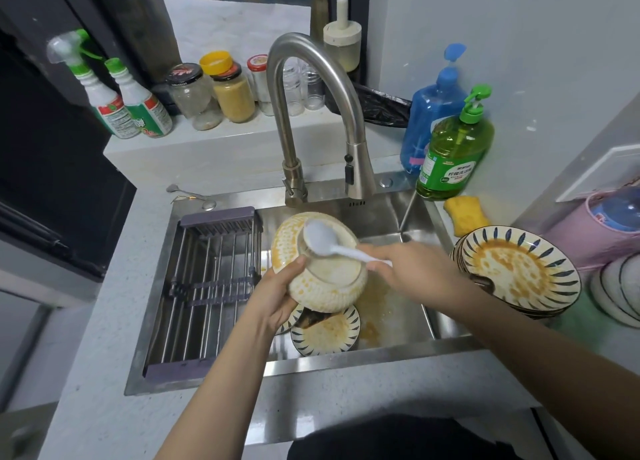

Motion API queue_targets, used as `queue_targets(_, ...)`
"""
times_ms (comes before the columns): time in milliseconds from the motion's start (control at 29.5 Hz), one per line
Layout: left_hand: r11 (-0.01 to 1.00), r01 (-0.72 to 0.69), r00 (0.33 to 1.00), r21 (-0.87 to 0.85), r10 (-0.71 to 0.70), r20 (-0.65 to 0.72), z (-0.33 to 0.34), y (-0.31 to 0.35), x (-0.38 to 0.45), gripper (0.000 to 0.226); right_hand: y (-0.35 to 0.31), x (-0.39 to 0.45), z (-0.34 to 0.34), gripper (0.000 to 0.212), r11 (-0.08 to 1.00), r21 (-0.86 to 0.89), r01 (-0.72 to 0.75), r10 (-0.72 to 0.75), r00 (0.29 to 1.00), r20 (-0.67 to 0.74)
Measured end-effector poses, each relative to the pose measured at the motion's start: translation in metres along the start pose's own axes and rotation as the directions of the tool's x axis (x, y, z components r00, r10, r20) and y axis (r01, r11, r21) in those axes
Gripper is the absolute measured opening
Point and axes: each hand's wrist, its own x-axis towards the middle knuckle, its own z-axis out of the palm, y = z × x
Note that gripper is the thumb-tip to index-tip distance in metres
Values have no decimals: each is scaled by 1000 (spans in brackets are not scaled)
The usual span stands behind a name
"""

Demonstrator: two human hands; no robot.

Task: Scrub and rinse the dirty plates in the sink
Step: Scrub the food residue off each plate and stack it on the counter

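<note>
A: Plates (325, 331), stained orange, lie in the sink (391, 317) right under the left hand (277, 297); the topmost has a dark blue dash rim, and the rim of another shows beside it, half hidden by the wrist.

B: And what is that hand holding?

A: A stack of cream bowls (322, 269), tipped on its side above those plates. The thumb curls over the near rim and the fingers go underneath, so it grips the stack. The bowls carry orange smears on the outside.

B: The right hand (412, 269)?

A: Just right of the bowls, over the sink floor. Its fingers pinch the handle of a white plastic spoon (329, 243), and the spoon's scoop lies across the upturned base of the front bowl.

B: More dirty plates anywhere?

A: Yes, a stack of plates (519, 269) to the right of the right hand, on the counter at the sink's edge, same blue dashes, with orange sauce across the top one. Beyond it, further right, are white dishes (620, 293) with thin dark rims.

B: What lies past the hands?

A: The faucet (311, 113) arches over the bowls. Behind the right hand stand a green dish soap bottle (453, 155) and a blue pump bottle (433, 110), with a yellow sponge (465, 214) just before them.

B: And left?

A: A metal drain rack (207, 286) sits across the sink, left of the left hand.
</note>
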Motion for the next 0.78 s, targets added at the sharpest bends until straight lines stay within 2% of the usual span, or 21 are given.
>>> queue_targets(68, 1000, 11, 1000, -9, -11, 6, 2, -1, 0, 45, 6, 4, -3, 34, 993, -82, -86, 83, 996, -36)
queue_targets(136, 1000, 12, 1000, -9, -12, -21, 1, 0, 2, 47, 14, -5, -6, 32, 976, -204, -73, 85, 995, 48)
queue_targets(204, 1000, 22, 999, 12, -22, -46, 2, 0, 3, 49, 10, -20, -8, 32, 989, -146, -5, 25, 990, 136)
queue_targets(272, 998, 53, 998, 45, -52, -36, 6, -2, 4, 54, 6, -20, -4, 33, 999, -35, 24, -20, 995, 97)
queue_targets(373, 993, 102, 995, 55, -102, 3, 17, -10, 4, 56, 20, -11, 5, 33, 991, 9, -134, 134, 991, -9)
queue_targets(475, 991, 108, 994, 73, -106, -30, 22, -14, 10, 60, 38, -24, 9, 29, 981, -99, -167, 176, 981, 86)
queue_targets(543, 988, 105, 994, 112, -102, -32, 22, -14, 17, 54, 41, -34, 10, 30, 989, -71, -132, 141, 980, 140)
queue_targets(611, 969, 117, 993, 216, -118, -9, 28, -16, 20, 34, 44, -42, 15, 32, 989, 1, -147, 146, 984, 103)
queue_targets(679, 906, 110, 992, 408, -128, 17, 40, -21, 23, 20, 53, -54, 22, 35, 955, 160, -251, 252, 968, 13)
queue_targets(713, 839, 84, 993, 537, -118, 30, 44, -22, 28, 19, 59, -59, 24, 36, 915, 264, -305, 320, 947, -17)
queue_targets(747, 728, 33, 997, 685, -72, 28, 42, -20, 29, 21, 61, -60, 27, 36, 876, 352, -330, 362, 932, -24)
queue_targets(781, 536, -33, 996, 844, -49, 69, 50, -21, 34, 27, 69, -67, 26, 36, 818, 442, -367, 428, 903, -42)
